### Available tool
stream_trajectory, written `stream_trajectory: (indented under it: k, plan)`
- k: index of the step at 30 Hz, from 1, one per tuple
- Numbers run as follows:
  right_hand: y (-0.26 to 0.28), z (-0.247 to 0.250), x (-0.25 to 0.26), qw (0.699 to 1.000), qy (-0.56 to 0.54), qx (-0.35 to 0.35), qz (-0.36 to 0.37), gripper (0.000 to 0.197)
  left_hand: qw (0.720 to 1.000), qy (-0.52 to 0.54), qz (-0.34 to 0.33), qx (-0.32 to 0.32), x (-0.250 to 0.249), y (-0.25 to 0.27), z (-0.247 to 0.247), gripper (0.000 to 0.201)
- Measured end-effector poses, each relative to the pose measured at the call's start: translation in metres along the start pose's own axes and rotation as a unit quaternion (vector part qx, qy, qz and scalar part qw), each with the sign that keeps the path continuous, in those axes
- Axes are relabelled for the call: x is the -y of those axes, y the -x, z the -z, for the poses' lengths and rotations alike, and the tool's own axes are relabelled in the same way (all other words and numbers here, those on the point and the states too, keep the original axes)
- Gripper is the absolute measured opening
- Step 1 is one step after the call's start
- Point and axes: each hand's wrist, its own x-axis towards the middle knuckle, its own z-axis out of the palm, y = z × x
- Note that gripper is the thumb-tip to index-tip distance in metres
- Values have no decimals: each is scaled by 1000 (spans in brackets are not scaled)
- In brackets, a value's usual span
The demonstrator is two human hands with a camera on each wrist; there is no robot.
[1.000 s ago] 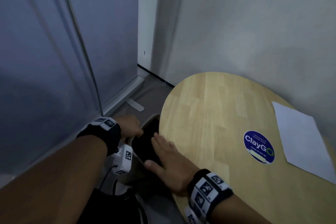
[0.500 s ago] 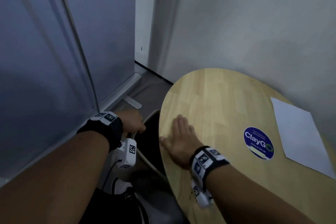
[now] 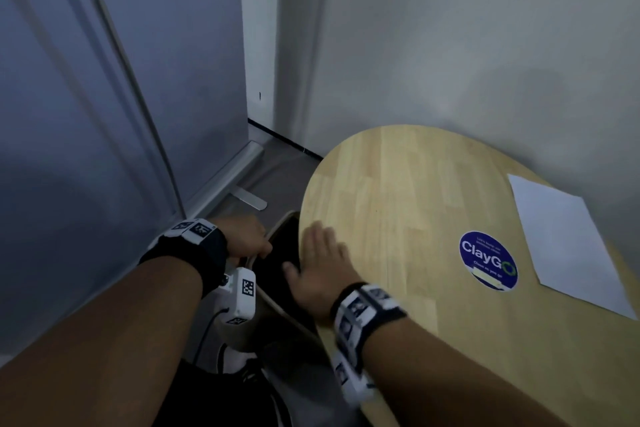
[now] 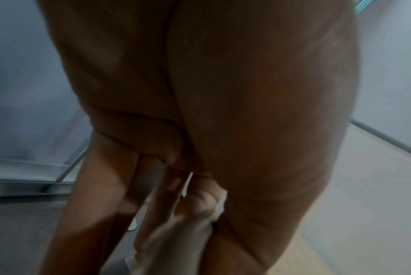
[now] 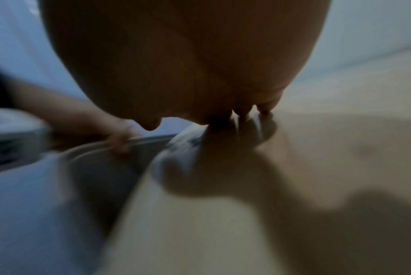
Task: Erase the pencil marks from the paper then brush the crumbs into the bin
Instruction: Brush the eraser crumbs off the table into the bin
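A white sheet of paper point(image 3: 568, 243) lies at the far right of the round wooden table point(image 3: 408, 191). Just below the table's left edge I hold a beige bin point(image 3: 280, 222) with a dark inside. My left hand point(image 3: 247, 236) grips its rim, fingers curled over it, as the blurred right wrist view shows with the left hand point(image 5: 119, 139) on the rim point(image 5: 89, 148). My right hand point(image 3: 322, 263) lies flat, fingers straight, on the table's left edge beside the bin. No crumbs can be made out.
A blue round sticker point(image 3: 488, 260) is on the table between my right hand and the paper. A grey partition point(image 3: 104, 80) with a metal foot point(image 3: 251, 199) stands to the left, a white wall point(image 3: 467, 45) behind. My shoe point(image 3: 239, 364) is on the floor under the bin.
My right hand swept from over the bin's mouth back onto the table, then slid left to the edge again. The left hand kept its hold on the bin's rim.
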Motion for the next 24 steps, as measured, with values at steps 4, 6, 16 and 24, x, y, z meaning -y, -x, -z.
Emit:
stream_trajectory:
  k: [4,6,16,24]
  plan:
    - [29,-13,22,971,68,31,225,69,1000,-8,0,2,1,0,-1,33]
    - [36,-2,-2,983,-37,-34,176,56,1000,-4,-2,3,5,2,-1,31]
    - [37,-20,-20,995,-28,-16,-99,87,1000,-14,8,4,10,6,-2,29]
    - [43,-2,-15,993,-54,-64,87,79,999,-34,-1,25,10,9,0,28]
